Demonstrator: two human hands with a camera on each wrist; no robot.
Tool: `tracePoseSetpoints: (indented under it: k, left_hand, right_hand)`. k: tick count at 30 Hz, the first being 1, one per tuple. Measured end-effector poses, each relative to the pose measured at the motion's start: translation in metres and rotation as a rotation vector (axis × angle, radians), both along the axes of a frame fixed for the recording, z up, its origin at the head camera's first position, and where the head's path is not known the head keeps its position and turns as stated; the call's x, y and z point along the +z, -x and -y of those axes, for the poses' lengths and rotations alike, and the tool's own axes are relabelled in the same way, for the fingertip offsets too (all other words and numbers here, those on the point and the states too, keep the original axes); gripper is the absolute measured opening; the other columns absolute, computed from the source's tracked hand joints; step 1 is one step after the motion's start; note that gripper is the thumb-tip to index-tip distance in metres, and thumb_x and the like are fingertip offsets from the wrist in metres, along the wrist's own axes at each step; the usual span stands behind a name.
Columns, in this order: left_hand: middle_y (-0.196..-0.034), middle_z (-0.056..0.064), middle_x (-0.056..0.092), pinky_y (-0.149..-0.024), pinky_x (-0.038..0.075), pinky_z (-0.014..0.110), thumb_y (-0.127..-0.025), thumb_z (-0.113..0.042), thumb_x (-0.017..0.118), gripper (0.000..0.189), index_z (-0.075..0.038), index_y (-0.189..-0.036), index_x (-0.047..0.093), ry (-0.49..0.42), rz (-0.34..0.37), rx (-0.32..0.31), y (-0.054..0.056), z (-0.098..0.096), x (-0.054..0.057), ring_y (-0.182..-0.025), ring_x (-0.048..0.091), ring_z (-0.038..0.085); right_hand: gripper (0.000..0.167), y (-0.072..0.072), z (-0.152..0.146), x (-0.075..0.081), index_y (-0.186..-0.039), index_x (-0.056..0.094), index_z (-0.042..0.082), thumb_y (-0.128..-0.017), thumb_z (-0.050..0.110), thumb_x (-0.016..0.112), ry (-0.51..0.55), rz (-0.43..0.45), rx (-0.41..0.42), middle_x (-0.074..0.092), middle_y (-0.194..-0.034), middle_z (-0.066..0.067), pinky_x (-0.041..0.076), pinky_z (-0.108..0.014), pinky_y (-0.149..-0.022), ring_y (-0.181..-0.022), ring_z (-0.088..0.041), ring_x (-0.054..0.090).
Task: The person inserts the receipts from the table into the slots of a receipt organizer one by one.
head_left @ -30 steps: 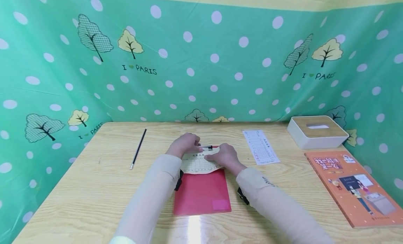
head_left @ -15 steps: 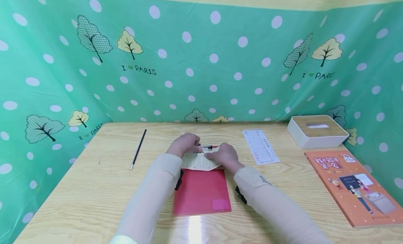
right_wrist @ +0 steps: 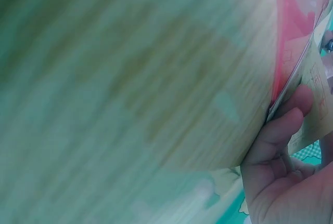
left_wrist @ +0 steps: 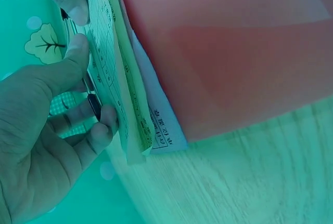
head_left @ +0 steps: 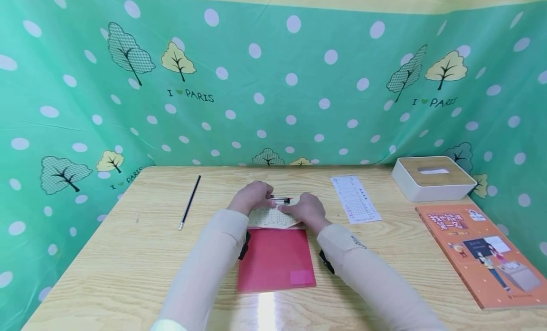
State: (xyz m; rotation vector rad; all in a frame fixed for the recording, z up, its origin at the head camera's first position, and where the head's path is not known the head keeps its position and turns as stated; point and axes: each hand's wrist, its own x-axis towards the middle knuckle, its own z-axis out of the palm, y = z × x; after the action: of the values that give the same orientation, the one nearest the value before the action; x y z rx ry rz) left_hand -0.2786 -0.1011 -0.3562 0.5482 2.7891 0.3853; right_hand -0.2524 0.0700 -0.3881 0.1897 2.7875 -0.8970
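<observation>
In the head view, my left hand [head_left: 253,197] and right hand [head_left: 306,211] meet over the top of a red folder [head_left: 277,262]. Between them are pale printed forms [head_left: 273,219], with a slim black-ended pen [head_left: 280,200] along their upper edge. The left wrist view has my left hand [left_wrist: 49,115] curled round the pen [left_wrist: 93,104], thumb close to the layered yellowish forms [left_wrist: 106,52]; a white sheet [left_wrist: 156,99] lies under these. My right hand [right_wrist: 286,167] pinches the forms [right_wrist: 312,94] by their side, in the right wrist view.
A pencil [head_left: 189,203] lies to the left on the wooden table [head_left: 141,260]. Off to the right are a single printed form [head_left: 356,199], a white tissue box [head_left: 433,179] with a wooden lid, and an orange book [head_left: 483,255]. Polka-dot green cloth [head_left: 299,84] hangs behind.
The lower edge of the forms has moved up, away from me, baring more of the red folder. Both hands stay nearly in place, and the pen remains between them.
</observation>
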Motion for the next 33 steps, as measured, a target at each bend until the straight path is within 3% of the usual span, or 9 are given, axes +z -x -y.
tracePoseSetpoints:
  k: [7,11,17,24,30,33]
  left_hand:
    - [-0.070,0.001,0.042,-0.065,0.035,0.030,-0.095,-0.024,0.073,0.034,-0.010,-0.077,0.048,-0.001,-0.052,-0.027,-0.003,0.000,-0.003,-0.069,0.039,0.017]
    - [-0.079,0.003,0.050,-0.070,0.042,0.034,-0.094,-0.025,0.074,0.029,-0.010,-0.081,0.053,0.000,-0.077,-0.024,-0.007,0.000,-0.004,-0.075,0.044,0.019]
    - [-0.081,0.005,0.048,-0.070,0.042,0.035,-0.093,-0.025,0.075,0.029,-0.007,-0.081,0.054,-0.010,-0.117,-0.013,-0.010,-0.002,-0.007,-0.076,0.043,0.019]
    - [-0.081,0.004,0.046,-0.068,0.040,0.034,-0.093,-0.027,0.074,0.030,-0.006,-0.082,0.055,-0.004,-0.133,-0.007,-0.011,-0.004,-0.010,-0.075,0.042,0.019]
    - [-0.079,0.004,0.047,-0.069,0.041,0.035,-0.093,-0.027,0.074,0.031,-0.008,-0.079,0.053,0.010,-0.135,-0.001,-0.011,-0.004,-0.009,-0.075,0.042,0.019]
    - [-0.073,0.002,0.045,-0.067,0.039,0.033,-0.094,-0.026,0.074,0.036,-0.010,-0.074,0.049,-0.014,-0.125,0.026,-0.010,-0.005,-0.009,-0.072,0.042,0.018]
  right_hand:
    - [0.052,0.002,-0.002,0.000,-0.079,0.058,0.008,-0.081,0.053,0.082,0.039,0.005,0.031,0.051,-0.070,-0.004,0.037,-0.030,-0.053,-0.060,-0.018,0.048]
    - [0.048,0.003,-0.007,0.003,-0.077,0.051,0.008,-0.083,0.042,0.084,0.134,0.054,0.045,0.047,-0.069,-0.004,0.037,-0.027,-0.050,-0.056,-0.016,0.044]
    - [0.040,0.004,-0.018,0.009,-0.069,0.050,0.011,-0.082,0.021,0.086,0.257,0.137,0.063,0.054,-0.061,-0.002,0.041,-0.023,-0.047,-0.050,-0.012,0.050]
    - [0.046,0.007,-0.028,0.010,-0.063,0.049,0.013,-0.079,0.032,0.088,0.075,0.081,0.069,0.048,-0.058,0.001,0.036,-0.026,-0.051,-0.053,-0.013,0.042]
    - [0.042,0.007,-0.032,0.008,-0.067,0.054,0.011,-0.082,0.033,0.086,0.043,0.072,0.072,0.051,-0.060,0.000,0.036,-0.026,-0.050,-0.054,-0.013,0.043]
    - [0.045,0.007,-0.031,0.007,-0.061,0.051,0.012,-0.084,0.031,0.085,0.048,0.052,0.094,0.045,-0.056,0.002,0.032,-0.024,-0.047,-0.051,-0.012,0.039]
